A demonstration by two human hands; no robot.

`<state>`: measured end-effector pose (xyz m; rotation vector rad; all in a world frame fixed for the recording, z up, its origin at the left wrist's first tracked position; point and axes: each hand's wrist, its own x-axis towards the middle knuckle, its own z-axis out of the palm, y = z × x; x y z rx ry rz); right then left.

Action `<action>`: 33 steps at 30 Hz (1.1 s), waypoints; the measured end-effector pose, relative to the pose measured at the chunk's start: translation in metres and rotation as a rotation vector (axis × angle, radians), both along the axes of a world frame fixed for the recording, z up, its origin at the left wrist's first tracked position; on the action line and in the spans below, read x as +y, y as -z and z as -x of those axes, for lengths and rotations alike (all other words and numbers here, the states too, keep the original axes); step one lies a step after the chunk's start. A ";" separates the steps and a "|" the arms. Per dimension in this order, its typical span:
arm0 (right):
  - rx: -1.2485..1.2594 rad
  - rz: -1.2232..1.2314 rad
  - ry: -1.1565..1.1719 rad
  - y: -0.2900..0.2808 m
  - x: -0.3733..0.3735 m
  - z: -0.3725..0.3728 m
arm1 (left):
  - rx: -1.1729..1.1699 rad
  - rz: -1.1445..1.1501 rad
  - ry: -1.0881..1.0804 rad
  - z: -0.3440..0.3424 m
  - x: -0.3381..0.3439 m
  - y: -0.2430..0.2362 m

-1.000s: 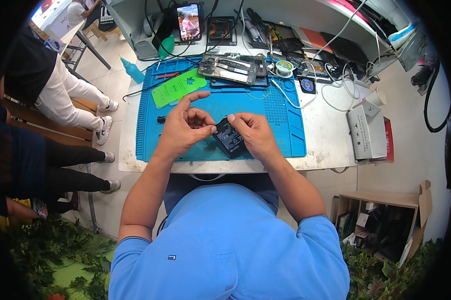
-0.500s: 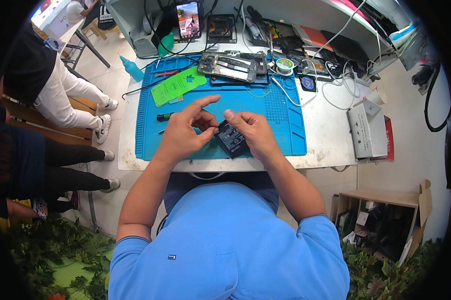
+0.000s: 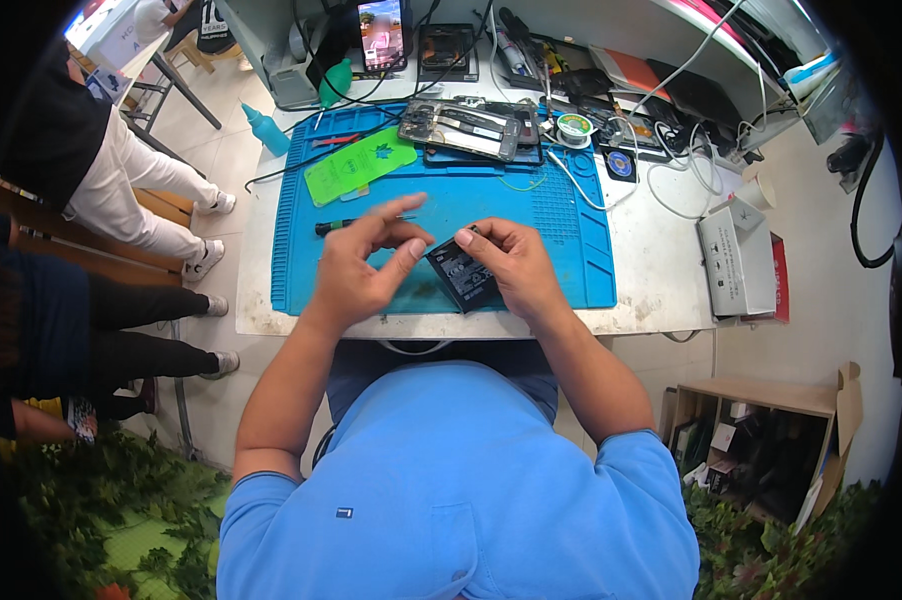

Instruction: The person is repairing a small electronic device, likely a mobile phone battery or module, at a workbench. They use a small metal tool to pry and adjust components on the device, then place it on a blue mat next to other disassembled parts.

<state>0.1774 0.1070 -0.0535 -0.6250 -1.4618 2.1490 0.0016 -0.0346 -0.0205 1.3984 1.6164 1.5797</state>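
Observation:
Over the blue work mat [image 3: 301, 270], my right hand [image 3: 516, 265] grips a flat black phone battery [image 3: 463, 275] by its upper right edge, between thumb and fingers. Small pale print covers the battery's face, which is tilted toward me. Just left of it is my left hand [image 3: 366, 262], its fingers apart and the index finger stretched out, slightly blurred. The left thumb tip lies close to the battery's upper left corner; whether they touch I cannot make out. Behind the left hand, a screwdriver with a dark green and black handle [image 3: 333, 227] lies partly hidden.
An opened phone [image 3: 461, 130] lies at the mat's back, beside a bright green card [image 3: 361, 167]. Right of it are a solder spool [image 3: 574, 130] and white cables. A lit phone [image 3: 381, 35] stands behind. A teal bottle [image 3: 265, 130] stands left, a white box [image 3: 736, 255] right.
My left hand has let go of the battery's edge; its fingers have spread and its thumb has risen. My right hand still holds the battery in nearly the same place.

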 end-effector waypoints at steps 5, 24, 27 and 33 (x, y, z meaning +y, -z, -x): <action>0.019 -0.039 -0.004 -0.001 -0.001 0.000 | -0.007 0.042 0.059 0.007 0.002 -0.002; 0.055 0.021 -0.056 -0.001 0.001 -0.003 | 0.087 0.112 -0.008 -0.002 0.010 0.001; 0.058 0.025 -0.085 -0.001 0.001 -0.003 | -0.230 0.280 0.072 0.006 0.013 0.009; 0.059 0.023 -0.108 -0.006 0.001 -0.002 | -0.776 0.385 0.220 0.012 0.017 0.021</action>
